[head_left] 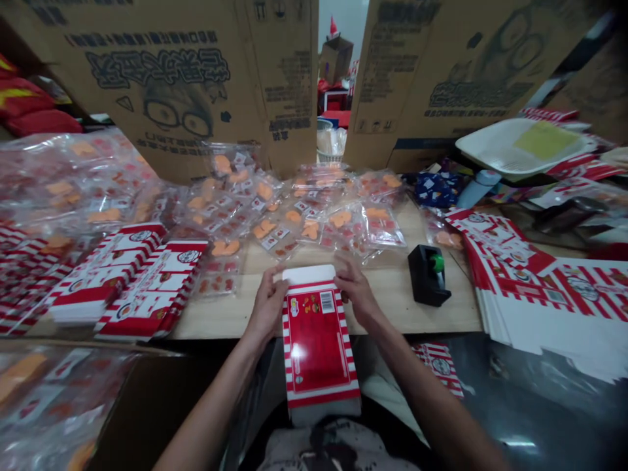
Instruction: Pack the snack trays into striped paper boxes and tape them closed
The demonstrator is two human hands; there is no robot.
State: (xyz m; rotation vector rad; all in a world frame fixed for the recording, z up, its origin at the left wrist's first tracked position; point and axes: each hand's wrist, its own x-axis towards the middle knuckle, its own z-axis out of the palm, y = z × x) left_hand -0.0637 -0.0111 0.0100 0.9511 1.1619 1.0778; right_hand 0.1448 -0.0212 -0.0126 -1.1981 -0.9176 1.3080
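The box (316, 340) is at the lower centre of the frame, seemingly unfinished; fingers of the left hand (269, 301) and right hand (356, 292) grasp its upper corners; its flap (309, 275) is untucked, any contents hidden; bags (341, 220) lie loose at upper centre; flat cartons (534, 297), apparently unworked, lie at right.

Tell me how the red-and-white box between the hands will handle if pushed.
The box is probably light and fairly stiff, as its printed face looks like flat card. It may be slippery, given the glossy glare on the red. The white flap sticks out past that face, so it could bend easily.
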